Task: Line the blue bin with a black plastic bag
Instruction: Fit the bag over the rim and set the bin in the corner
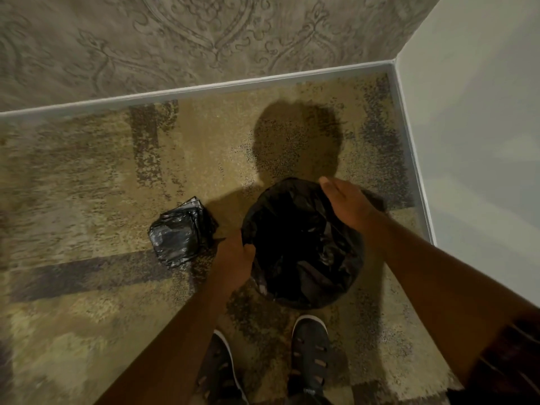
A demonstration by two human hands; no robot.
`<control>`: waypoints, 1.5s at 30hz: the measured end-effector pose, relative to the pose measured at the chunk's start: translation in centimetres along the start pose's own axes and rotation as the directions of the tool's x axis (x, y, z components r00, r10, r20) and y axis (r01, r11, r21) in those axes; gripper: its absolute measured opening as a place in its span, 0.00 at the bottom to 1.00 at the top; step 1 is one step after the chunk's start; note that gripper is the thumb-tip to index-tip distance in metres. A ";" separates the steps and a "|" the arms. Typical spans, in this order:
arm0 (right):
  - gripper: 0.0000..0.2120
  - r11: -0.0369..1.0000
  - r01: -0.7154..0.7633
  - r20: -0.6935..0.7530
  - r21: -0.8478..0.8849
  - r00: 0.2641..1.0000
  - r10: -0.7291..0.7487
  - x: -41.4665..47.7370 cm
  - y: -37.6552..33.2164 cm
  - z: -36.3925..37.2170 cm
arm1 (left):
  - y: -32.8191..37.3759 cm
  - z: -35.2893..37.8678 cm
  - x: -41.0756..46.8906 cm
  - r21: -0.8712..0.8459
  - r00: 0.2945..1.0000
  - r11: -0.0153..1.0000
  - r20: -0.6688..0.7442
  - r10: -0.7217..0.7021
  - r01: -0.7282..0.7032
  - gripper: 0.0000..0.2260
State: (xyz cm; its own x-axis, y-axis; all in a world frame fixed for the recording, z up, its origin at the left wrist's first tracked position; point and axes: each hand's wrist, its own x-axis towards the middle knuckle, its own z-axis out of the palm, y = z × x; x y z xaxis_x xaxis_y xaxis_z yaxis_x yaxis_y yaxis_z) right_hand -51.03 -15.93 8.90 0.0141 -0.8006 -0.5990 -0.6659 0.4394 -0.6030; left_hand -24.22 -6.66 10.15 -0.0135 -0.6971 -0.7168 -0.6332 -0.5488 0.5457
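A black plastic bag is draped over the round bin on the carpet in front of my feet. The bag covers the rim and sides, so none of the bin's blue surface shows. My left hand grips the bag's edge at the left rim, thumb hooked inside. My right hand lies flat with fingers together over the far right rim, resting on or just above the bag. Inside, the bag hangs loose and crumpled.
A folded stack of black bags lies on the carpet left of the bin. A patterned wall with a skirting board runs behind; a plain white wall closes the right side. My two shoes stand just below the bin.
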 end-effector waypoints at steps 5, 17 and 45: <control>0.34 0.949 -0.227 0.132 0.220 0.971 0.202 0.7 0.1 0.0 | -0.6 -0.3 0.2 0.009 0.999 1.000 0.022 0.025 -0.026 0.07; 0.20 0.953 -0.145 -0.118 0.265 0.976 0.181 -0.9 4.5 -1.1 | -1.1 0.1 0.7 -0.004 0.999 0.999 0.041 -0.031 0.032 0.11; 0.24 0.771 -0.106 -0.394 0.628 0.811 0.432 -9.9 4.7 6.5 | -0.9 0.1 0.8 -0.130 0.988 0.979 0.030 -0.153 0.156 0.23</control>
State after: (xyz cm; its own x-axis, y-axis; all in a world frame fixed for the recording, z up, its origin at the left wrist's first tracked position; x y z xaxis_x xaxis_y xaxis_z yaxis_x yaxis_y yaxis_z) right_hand -49.47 -3.25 8.59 -0.5704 -0.6199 -0.5388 -0.0464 0.6793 -0.7324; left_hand -23.70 -6.68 9.02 0.0601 -0.5907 -0.8047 -0.5212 -0.7061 0.4794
